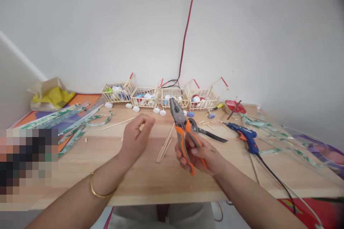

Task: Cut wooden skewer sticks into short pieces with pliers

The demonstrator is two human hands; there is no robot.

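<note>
My right hand (197, 154) is wrapped round the handles of combination pliers (184, 128) with grey and orange grips. The pliers point up and away from me over the table, their jaws looking closed. To their left, my left hand (137, 134) hovers with its fingers curled in and the thumb against them; what they may hold is hidden. Between the hands, several thin wooden sticks (164, 148) lie in a loose bundle. Behind the pliers rests a dark-handled cutter (212, 135), with short cut stick pieces (209, 125) close by.
Several small stick-built carts (146, 98) with wheels stand along the wall, filled with coloured caps. A blue glue gun (248, 137) with its cord lies right, near a red dish (235, 107). Plastic stick packaging (72, 114) and a yellow bag (52, 98) are left.
</note>
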